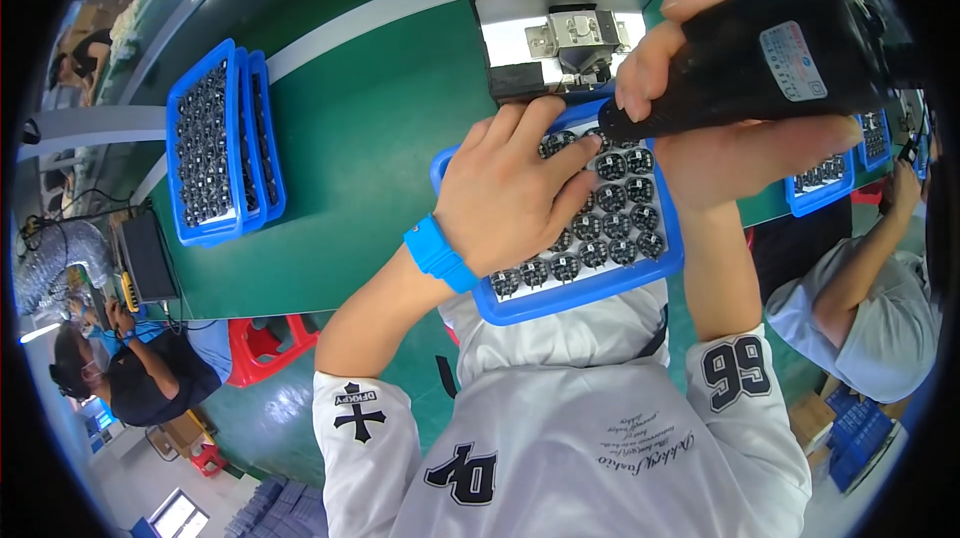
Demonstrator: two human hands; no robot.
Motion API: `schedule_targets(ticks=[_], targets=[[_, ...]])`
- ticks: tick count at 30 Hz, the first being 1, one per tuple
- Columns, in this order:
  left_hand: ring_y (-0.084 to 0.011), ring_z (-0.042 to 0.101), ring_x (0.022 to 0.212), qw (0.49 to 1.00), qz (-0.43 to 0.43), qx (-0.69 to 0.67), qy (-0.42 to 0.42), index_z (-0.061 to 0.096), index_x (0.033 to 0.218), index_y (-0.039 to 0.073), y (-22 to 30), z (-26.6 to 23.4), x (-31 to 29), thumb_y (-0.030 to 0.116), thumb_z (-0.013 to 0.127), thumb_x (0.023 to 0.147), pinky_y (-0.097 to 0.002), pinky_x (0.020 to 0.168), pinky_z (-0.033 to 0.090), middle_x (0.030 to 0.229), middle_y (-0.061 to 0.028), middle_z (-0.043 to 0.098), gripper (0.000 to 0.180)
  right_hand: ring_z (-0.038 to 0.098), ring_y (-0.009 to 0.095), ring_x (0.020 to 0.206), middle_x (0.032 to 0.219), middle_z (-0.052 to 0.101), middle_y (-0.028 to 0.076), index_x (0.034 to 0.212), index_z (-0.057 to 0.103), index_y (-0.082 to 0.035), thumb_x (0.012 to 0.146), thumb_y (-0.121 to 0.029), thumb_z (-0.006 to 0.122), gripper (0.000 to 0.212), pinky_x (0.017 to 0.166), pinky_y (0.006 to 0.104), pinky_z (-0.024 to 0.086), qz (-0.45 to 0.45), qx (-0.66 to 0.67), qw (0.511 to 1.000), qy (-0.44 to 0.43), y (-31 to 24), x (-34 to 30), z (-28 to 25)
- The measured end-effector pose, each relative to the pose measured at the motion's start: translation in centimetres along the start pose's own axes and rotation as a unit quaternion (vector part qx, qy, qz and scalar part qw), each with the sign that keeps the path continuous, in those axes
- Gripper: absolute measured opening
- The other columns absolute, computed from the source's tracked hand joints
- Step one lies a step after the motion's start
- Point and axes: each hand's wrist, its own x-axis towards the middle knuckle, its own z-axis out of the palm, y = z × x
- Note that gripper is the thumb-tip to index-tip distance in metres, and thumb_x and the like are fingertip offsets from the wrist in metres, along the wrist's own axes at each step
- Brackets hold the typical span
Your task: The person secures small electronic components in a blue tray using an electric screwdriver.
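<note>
My right hand (715, 163) is wrapped round a black electric screwdriver (735, 63), held nearly level with its narrow nose pointing left. That nose sits over the far edge of a blue tray (585, 296). Rows of small round black parts (588, 226) with tiny light pieces on top fill the tray's white insert. Across the tray's left side lies my left hand (500, 193), palm down, fingers spread. Its index fingertip and thumb reach the parts beside the screwdriver's nose. The screwdriver's tip and the spot it meets are hidden.
Just beyond the tray stands a silver metal fixture (580, 38) on the green table (350, 128). Stacked blue trays (242, 148) of similar parts are at left, with more trays at right. A person (150, 368) works at far left, another (850, 288) at right. A red stool (265, 348) is below.
</note>
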Motion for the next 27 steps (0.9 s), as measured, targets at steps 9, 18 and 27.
schedule_targets(ticks=[9, 18, 27], targets=[[-0.0285, 0.061, 0.097, 1.000, 0.004, 0.012, 0.021, 0.077, 0.110, 0.014, 0.1, 0.3, 0.3, 0.018, 0.072, 0.085, -0.0407, 0.080, 0.051, 0.118, -0.0083, 0.061, 0.026, 0.058, 0.019, 0.063, 0.078, 0.062, 0.011, 0.119, 0.054, 0.001, 0.054, -0.111, 0.039, 0.130, 0.059, 0.0301, 0.049, 0.045, -0.001, 0.999, -0.011, 0.5, -0.2, 0.6], [-0.0287, 0.062, 0.099, 0.999, 0.008, 0.027, 0.021, 0.077, 0.110, 0.014, 0.0, 0.1, -0.1, 0.019, 0.071, 0.085, -0.0403, 0.082, 0.051, 0.118, -0.0097, 0.061, 0.026, 0.060, 0.020, 0.064, 0.079, 0.063, 0.012, 0.117, 0.055, 0.001, 0.058, -0.110, 0.039, 0.127, 0.058, 0.0309, 0.049, 0.099, -0.190, 0.968, 0.131, -0.2, -0.3, 4.0], [-0.0317, 0.062, 0.110, 0.999, 0.017, 0.043, 0.029, 0.077, 0.113, 0.015, 0.8, 0.0, -0.1, 0.021, 0.072, 0.086, -0.0417, 0.088, 0.051, 0.124, -0.0146, 0.061, 0.028, 0.055, 0.019, 0.060, 0.078, 0.060, 0.009, 0.128, 0.057, 0.001, 0.067, -0.107, 0.036, 0.126, 0.059, 0.0348, 0.045, -0.044, -0.015, 0.999, 0.024, -3.7, -0.3, -0.1]])
